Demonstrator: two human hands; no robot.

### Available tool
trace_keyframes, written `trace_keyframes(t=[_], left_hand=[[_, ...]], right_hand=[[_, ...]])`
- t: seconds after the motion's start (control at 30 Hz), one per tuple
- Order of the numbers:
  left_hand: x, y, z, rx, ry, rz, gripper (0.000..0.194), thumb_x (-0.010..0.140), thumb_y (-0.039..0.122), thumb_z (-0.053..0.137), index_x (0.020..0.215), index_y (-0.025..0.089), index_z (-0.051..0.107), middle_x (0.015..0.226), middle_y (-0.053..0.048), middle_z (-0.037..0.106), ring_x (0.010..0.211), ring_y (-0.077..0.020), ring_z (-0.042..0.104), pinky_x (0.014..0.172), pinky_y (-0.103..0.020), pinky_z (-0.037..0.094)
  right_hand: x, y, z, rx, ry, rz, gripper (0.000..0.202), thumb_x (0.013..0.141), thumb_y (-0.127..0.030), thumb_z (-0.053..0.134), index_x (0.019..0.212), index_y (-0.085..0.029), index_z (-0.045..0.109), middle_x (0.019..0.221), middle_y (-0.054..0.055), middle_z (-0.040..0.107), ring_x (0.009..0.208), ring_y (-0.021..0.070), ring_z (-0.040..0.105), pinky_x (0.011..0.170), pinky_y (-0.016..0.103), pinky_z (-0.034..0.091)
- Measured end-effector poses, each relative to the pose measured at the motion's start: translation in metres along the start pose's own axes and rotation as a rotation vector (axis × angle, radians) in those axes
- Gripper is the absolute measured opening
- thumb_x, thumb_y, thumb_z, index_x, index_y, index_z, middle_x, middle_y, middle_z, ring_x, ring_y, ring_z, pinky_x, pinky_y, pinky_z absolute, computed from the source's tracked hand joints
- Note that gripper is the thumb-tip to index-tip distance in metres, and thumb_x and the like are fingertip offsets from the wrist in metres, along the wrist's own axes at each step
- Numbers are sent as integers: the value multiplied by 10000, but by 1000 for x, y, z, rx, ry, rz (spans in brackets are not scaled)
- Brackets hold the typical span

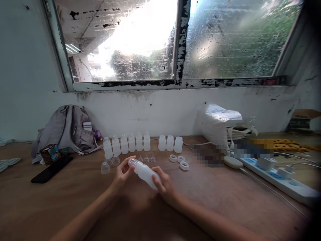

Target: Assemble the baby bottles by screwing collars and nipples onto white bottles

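A translucent white baby bottle (146,174) is tilted between my two hands above the table. My left hand (123,170) has its fingers closed on the clear cap end. Around the bottle's lower body my right hand (164,183) is wrapped. Behind them stands a row of several capped bottles (131,143), with 3 uncapped bottle bodies (170,144) to their right. Clear dome caps (105,168) lie left of my left hand. Small clear nipples (152,158) sit just beyond the held bottle, and 3 white rings (184,166) rest right of it.
On the left are a grey backpack (67,130), a small box (50,154) and a black phone (51,170). A white power strip (298,189) with plugs and cables runs along the right, near a pale oval object (233,162) and a white bag (217,125). A wall with a window bounds the back.
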State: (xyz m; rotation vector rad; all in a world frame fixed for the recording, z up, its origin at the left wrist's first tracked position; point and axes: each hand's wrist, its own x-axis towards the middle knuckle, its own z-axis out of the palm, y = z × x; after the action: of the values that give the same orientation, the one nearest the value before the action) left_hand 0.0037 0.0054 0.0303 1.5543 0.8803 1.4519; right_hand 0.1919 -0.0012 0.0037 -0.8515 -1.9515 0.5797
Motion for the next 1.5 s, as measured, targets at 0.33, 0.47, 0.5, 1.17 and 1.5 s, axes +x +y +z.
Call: trace_keyframes(t=[0.33,0.47,0.5,1.17,1.5], left_hand=[[-14,-5,18,132,-178,17,411,763,401,532,1098,185,436,1002,-86,576,894,-200,553,754,-304,450],[-19,-13,16,360,-187,64,364,763,395,522,1053,187,452,1007,-65,559,903,-193,531,808,-325,426],[-19,-15,15,388,-188,60,378,754,404,531,1051,187,443,1000,-65,554,885,-190,531,796,-322,431],[-13,-26,-3,499,-215,79,395,728,423,557,1034,188,472,969,-62,572,876,-193,538,768,-296,429],[-10,-40,-19,865,-158,242,368,812,339,450,1143,179,419,1087,-104,508,1019,-235,465,877,-405,381]], right_hand=[[2,16,23,-69,-58,-162,368,751,-103,421,1108,-191,413,1064,97,518,997,214,480,864,363,389],[3,16,19,-25,-32,-84,355,723,-89,434,1063,-191,429,975,83,539,897,200,517,791,340,429],[3,15,17,-16,-16,-63,362,710,-89,446,1057,-190,427,964,80,536,878,198,519,780,336,432],[36,0,-26,178,-87,253,331,745,-459,507,871,-159,564,695,22,531,565,124,476,399,203,387],[140,30,-96,-541,169,153,342,721,-382,539,965,-148,590,822,57,621,701,167,534,632,268,392]])
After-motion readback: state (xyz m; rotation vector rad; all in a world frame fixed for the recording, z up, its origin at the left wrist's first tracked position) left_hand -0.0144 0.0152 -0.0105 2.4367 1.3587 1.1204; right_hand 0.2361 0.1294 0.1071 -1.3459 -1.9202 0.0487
